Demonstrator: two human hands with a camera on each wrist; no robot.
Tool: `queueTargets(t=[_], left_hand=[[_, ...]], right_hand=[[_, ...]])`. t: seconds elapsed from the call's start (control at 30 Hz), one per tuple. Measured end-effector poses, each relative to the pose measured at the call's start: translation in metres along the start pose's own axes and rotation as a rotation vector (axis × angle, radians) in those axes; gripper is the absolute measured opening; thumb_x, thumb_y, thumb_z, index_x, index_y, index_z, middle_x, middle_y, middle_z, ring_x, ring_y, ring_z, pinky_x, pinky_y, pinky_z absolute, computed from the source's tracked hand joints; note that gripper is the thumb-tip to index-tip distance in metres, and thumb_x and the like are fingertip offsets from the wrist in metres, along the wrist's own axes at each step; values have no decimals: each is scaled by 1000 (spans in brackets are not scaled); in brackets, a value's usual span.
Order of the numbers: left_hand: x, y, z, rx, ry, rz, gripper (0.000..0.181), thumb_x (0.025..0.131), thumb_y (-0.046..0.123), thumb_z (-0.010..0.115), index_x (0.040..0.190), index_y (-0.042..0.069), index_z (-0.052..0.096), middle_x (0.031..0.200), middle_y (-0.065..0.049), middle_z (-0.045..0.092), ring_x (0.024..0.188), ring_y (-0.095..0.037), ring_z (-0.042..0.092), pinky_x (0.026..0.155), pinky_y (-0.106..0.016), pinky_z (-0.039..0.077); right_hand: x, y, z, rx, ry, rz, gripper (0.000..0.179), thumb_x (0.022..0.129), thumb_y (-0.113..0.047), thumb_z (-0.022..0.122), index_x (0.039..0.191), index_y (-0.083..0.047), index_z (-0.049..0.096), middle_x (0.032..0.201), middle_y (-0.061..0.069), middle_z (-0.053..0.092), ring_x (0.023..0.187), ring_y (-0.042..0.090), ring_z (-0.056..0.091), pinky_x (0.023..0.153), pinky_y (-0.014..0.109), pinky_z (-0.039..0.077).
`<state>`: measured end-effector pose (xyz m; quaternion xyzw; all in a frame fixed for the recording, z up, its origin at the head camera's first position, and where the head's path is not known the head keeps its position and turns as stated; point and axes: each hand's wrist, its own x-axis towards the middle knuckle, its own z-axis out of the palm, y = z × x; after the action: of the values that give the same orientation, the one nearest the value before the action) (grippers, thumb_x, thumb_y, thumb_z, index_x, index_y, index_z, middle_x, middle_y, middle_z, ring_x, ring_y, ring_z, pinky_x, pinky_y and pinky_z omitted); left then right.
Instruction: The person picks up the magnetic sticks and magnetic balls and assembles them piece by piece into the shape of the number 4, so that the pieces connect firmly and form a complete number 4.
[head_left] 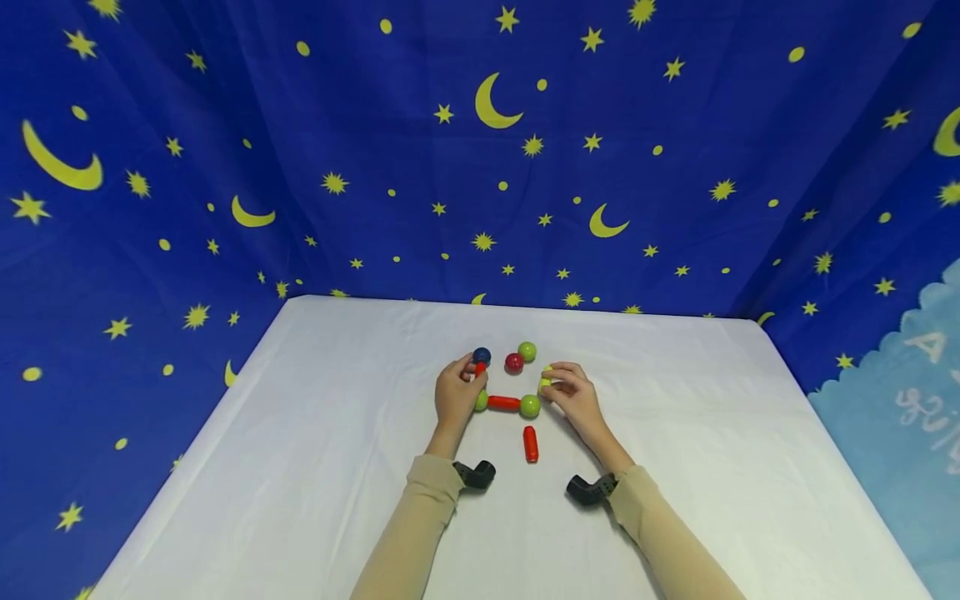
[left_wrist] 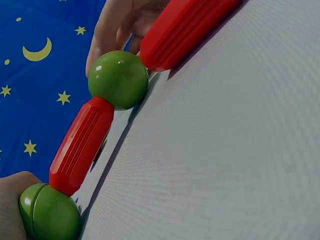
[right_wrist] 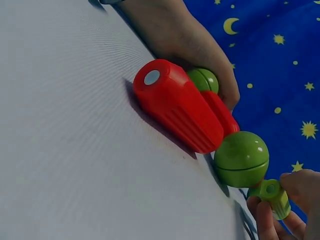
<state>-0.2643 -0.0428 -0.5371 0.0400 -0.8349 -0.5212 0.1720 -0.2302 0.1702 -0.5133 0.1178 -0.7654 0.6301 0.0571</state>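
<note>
While the left hand (head_left: pixel 455 397) pinches a red rod (head_left: pixel 481 367) near the blue ball (head_left: pixel 482 356), the right hand (head_left: pixel 579 400) pinches a yellow-green rod (right_wrist: pixel 281 206) at 1 o'clock from the near green ball (head_left: pixel 530 406); whether rod and ball touch I can't tell. Seating it calls, I'd judge, for a straight, end-on approach with the left grip steady, away from the red ball (head_left: pixel 513 362) at 11. White cloth (head_left: pixel 712 433) spreads wide toward 3; its far edge (head_left: pixel 525 311) is well off at 12

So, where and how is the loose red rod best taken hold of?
Probably pinch the loose red rod at its middle, coming from above, across its long sides: it lies flat, both sides are free, and grooves run lengthwise.
</note>
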Motion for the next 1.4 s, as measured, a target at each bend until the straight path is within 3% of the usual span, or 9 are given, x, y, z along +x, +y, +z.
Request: queueTargets(t=[0.13, 0.3, 0.57, 0.97, 1.07, 1.27, 1.4], left_hand=[[0, 0, 0, 0, -3, -8, 42, 75, 13, 73, 116, 4, 68, 90, -9, 69, 77, -17, 55, 71, -26, 43], [0, -1, 1, -1, -14, -14, 43, 75, 14, 73, 117, 5, 68, 90, -8, 70, 77, -16, 54, 71, -26, 42], [2, -1, 1, 7, -13, -19, 43, 75, 15, 72, 117, 6, 68, 90, -7, 69, 77, -16, 55, 71, -25, 41], [1, 0, 0, 15, -7, -10, 43, 75, 15, 73, 117, 6, 68, 90, -7, 70, 77, -17, 55, 71, -26, 42], [1, 0, 0, 17, -8, -15, 43, 75, 15, 73, 117, 6, 68, 90, -7, 70, 77, -16, 54, 70, -25, 42], [0, 0, 0, 13, -20, -15, 43, 76, 16, 73, 117, 6, 68, 90, -7, 69, 76, -15, 53, 70, -25, 41], [0, 1, -1, 16, -15, -8, 42, 76, 16, 73, 117, 5, 68, 89, -8, 69, 76, -16, 53, 69, -25, 41]], right_hand=[[4, 1, 4, -22, 3, 16, 30, 82, 4, 65, 111, 14, 62, 127, 27, 47, 90, 12, 61, 77, 12, 50], [7, 0, 8, -38, -4, 27, 30, 82, 5, 66, 110, 13, 63, 128, 27, 48, 95, 21, 60, 79, 10, 49], [8, 0, 10, -33, -31, -18, 30, 81, 6, 66, 110, 14, 62, 126, 29, 50, 97, 35, 59, 79, 10, 49], [9, 0, 13, -27, -84, -64, 28, 83, 9, 62, 110, 16, 60, 125, 32, 50, 97, 40, 60, 81, 11, 49], [10, 1, 15, -6, -90, -60, 29, 83, 10, 61, 111, 16, 59, 126, 34, 49, 95, 35, 61, 81, 11, 49], [7, 0, 14, 3, -68, -23, 29, 84, 9, 59, 113, 15, 58, 122, 31, 51, 88, 10, 61, 75, 13, 50], [8, -1, 14, -34, -71, -20, 27, 87, 5, 59, 113, 13, 59, 119, 28, 54, 90, 11, 59, 72, 14, 51]])
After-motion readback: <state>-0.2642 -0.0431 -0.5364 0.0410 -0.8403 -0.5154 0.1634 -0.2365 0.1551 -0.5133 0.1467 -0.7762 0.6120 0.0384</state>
